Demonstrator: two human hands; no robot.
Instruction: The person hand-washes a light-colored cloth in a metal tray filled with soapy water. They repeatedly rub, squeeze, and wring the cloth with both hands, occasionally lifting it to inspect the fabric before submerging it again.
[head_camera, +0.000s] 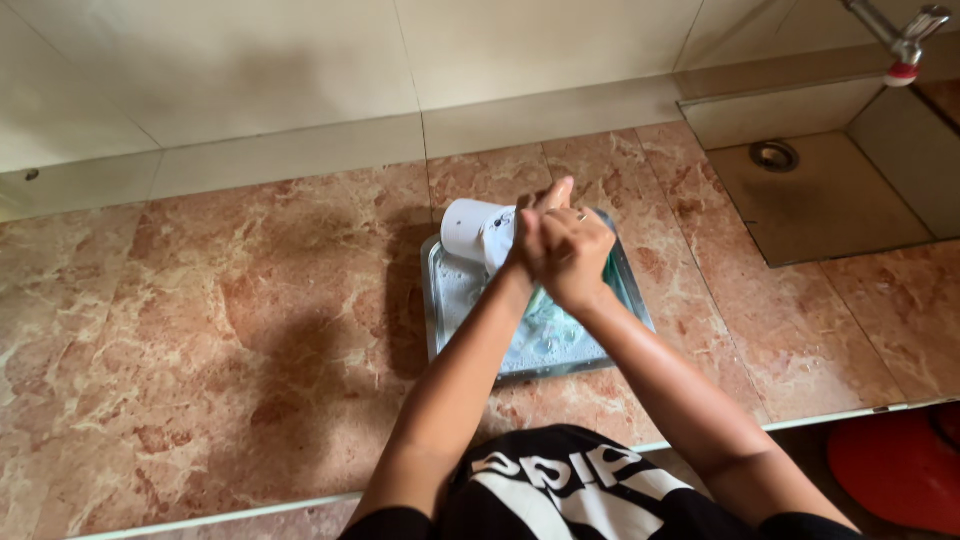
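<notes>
Cup (478, 232), white and lying on its side, is up over the far left corner of a metal tray (437, 320), mouth turned toward the hands. The left hand (532, 228) is pressed against its open end with fingers straight and pointing away from the body; whether they curl round the rim I cannot tell, since the right hand covers much of that side. The right hand (572, 255) lies over the left, fist closed, a ring on one finger, but what it grips, if anything, is hidden. Both forearms cross just above the tray.

Foam and wet patches cover the tray floor, and something pale green (552, 322) shows under the right wrist, too hidden to identify. The tray sits square on the reddish marble tabletop (220, 330), near its front edge.

Judging by the suds, this looks like scrubbing the cup's inside. To do that well, I would keep the cup low over the tray so drips fall into it, brace the body firmly with one hand, and turn it a little at a time so the whole wall gets rubbed. Wet glaze is likely slippery, so a firm grip matters.

Off to the right lies a sunken sink (830, 195) with its drain (774, 155) and a tap (905, 40) above.
</notes>
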